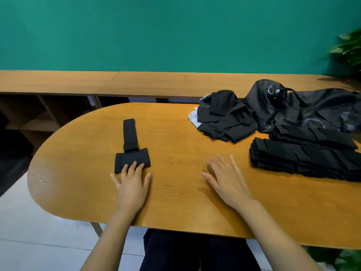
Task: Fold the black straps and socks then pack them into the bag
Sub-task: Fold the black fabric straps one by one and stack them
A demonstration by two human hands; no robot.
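Note:
A black strap [130,148] lies on the wooden table [175,145], a wide pad at its near end and a narrow band running away from me. My left hand [132,184] lies flat, fingertips resting on the pad's near edge. My right hand [227,178] hovers open over bare wood to the right, holding nothing. A loose heap of black straps and socks [224,118] sits at the back right. Next to it lies the black mesh bag [297,106]. A row of folded black pieces [304,157] lies in front of the bag.
A long wooden bench or shelf [117,81] runs behind the table against a green wall. A leafy plant [349,49] stands at the far right. White cloth [193,116] peeks from under the heap. Tiled floor shows below the table's left edge.

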